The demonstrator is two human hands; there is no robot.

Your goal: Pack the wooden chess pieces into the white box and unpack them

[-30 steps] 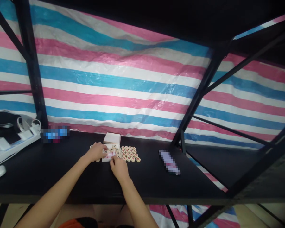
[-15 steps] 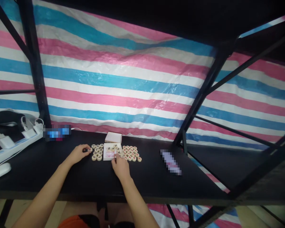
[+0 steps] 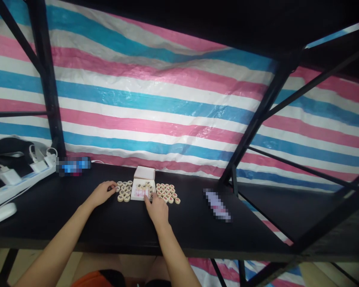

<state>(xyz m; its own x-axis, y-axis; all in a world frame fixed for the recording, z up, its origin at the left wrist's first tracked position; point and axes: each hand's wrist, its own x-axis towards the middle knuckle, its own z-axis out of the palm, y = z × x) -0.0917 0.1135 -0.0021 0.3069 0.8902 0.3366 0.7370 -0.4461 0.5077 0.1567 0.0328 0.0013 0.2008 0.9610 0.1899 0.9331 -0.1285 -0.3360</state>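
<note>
My left hand is closed at the fingertips on a Chinese chess piece, at the left side of a group of black-marked pieces. To the right of that group lies a white box, with several black-marked pieces and pink-and-white printing inside it. My right hand is at the box's front right corner, thumb and fingers apart, and it hides part of that corner. Red-marked pieces lie in rows right of the box.
A white lid adjoins the box's far edge. On the black table there is a blurred-out flat object at right. At left lie a power strip with plugs, a white rounded case and a blurred blue item. Black posts frame the table.
My left hand has brought its piece rightward against the black-marked group. My right hand has shifted from over the box to its front right corner, its thumb and fingers spreading.
</note>
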